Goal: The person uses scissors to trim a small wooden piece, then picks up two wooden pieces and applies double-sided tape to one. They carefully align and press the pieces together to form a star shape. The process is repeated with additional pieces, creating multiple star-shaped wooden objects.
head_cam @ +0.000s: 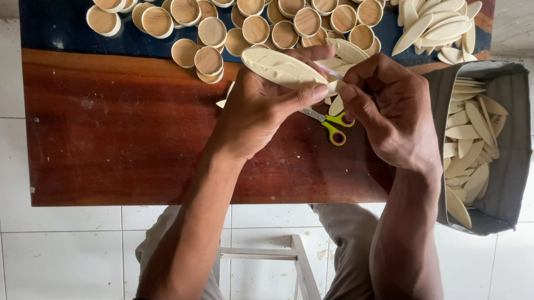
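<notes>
Head view: my left hand (258, 110) has its fingers (310, 95) clamped on a pale leaf-shaped piece (281, 69), held above the wooden board (109, 136). My right hand (390, 113) pinches its tip, fingers together. Yellow-handled scissors (333, 126) lie beneath, just under both hands. I judge the work midway: leaf pieces (440, 22) are piled on the board, more wait in the grey bag (511, 151), and round wooden caps (257, 13) crowd the far edge.

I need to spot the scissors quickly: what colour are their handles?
Yellow, with a touch of green, on the scissors lying under the hands; seen best in the head view.
</notes>
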